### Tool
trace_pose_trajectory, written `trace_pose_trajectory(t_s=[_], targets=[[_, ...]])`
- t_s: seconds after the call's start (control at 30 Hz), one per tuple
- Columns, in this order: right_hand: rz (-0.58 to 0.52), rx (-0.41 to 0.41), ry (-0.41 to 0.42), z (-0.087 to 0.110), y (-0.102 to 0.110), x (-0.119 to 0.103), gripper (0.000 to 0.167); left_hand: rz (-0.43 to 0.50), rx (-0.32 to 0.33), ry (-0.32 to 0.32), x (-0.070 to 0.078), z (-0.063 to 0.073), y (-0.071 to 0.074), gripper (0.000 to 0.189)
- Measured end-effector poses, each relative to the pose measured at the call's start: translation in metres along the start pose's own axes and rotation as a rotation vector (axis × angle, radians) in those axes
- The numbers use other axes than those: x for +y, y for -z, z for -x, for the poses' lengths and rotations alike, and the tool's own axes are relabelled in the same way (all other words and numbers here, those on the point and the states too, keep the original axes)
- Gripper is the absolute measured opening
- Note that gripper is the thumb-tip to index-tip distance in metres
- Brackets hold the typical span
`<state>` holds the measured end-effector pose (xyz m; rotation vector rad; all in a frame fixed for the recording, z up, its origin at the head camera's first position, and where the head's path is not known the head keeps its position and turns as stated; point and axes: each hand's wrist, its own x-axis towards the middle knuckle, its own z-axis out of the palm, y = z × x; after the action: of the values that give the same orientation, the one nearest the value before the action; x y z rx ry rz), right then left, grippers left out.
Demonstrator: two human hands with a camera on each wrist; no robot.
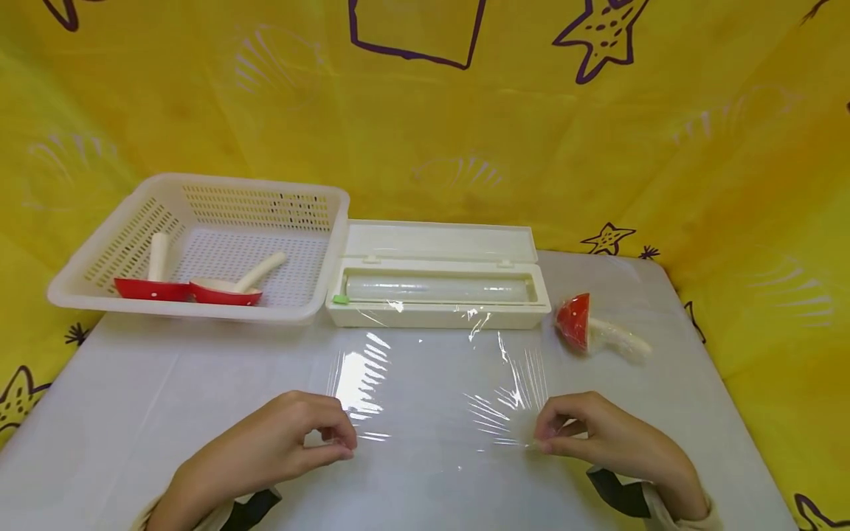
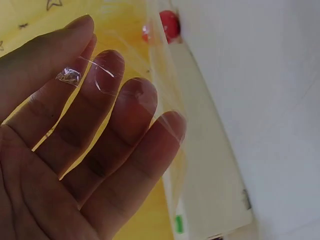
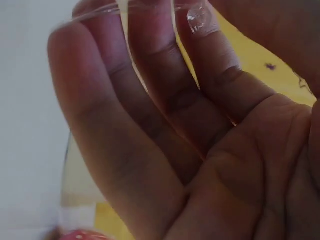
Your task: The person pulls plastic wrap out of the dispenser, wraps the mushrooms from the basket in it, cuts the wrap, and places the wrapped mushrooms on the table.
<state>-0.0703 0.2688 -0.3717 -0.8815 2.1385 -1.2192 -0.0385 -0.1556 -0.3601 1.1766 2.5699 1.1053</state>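
Observation:
Clear cling film (image 1: 425, 402) stretches between the two hands, leading back to a roll (image 1: 438, 287) in a white dispenser box (image 1: 438, 317) with its lid raised. My left hand (image 1: 292, 435) pinches the film's near left corner between thumb and index finger; in the left wrist view, film (image 2: 69, 76) bunches there and lies across the other fingertips. The near right corner is pinched by my right hand (image 1: 600, 435), and crumpled film (image 3: 199, 19) shows at its index finger. A film-wrapped mushroom-shaped piece (image 1: 574, 322), red-capped and white-stemmed, lies beyond the right hand.
A white perforated basket (image 1: 199, 310) stands back left against the dispenser, holding two more red mushroom-shaped pieces (image 1: 153, 289) with white stems. A green tab (image 1: 341, 299) sits on the dispenser's left end. Yellow patterned cloth (image 1: 425, 133) walls the back and sides of the table.

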Motion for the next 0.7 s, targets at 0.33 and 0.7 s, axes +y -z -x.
trace_pose_trajectory(t_s=[0.33, 0.7], targets=[[0.057, -0.032, -0.029, -0.012, -0.007, 0.021, 0.004, 0.072, -0.095, 0.116, -0.016, -0.002, -0.011, 0.008], [0.159, -0.008, -0.024, -0.023, -0.018, 0.036, 0.003, 0.020, -0.101, 0.127, -0.044, -0.003, -0.031, 0.021]])
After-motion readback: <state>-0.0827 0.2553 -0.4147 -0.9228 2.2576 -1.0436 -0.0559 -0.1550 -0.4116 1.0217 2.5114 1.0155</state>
